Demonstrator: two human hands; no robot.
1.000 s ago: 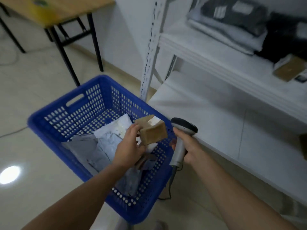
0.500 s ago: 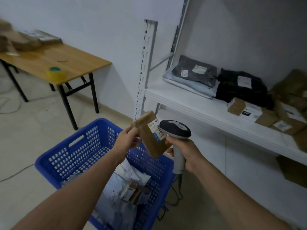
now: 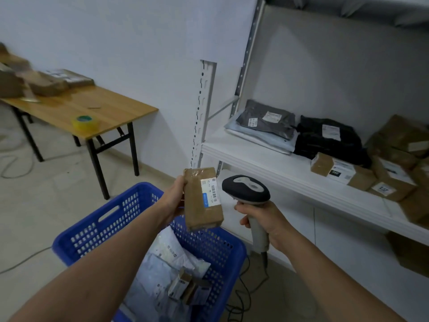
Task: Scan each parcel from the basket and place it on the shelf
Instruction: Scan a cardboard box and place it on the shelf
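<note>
Brown cardboard parcel (image 3: 202,198) is hanging above the basket (image 3: 148,228), the left hand (image 3: 173,201) gripping its long edge, label facing the scanner (image 3: 246,188) that the right hand (image 3: 262,219) is clutching. Looking light and stiff, easy to pinch by its sides.

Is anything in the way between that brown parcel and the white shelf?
Only the scanner, gripped by the right hand, sits between the parcel in the left hand and the shelf. The shelf's near left stretch lies bare.
</note>
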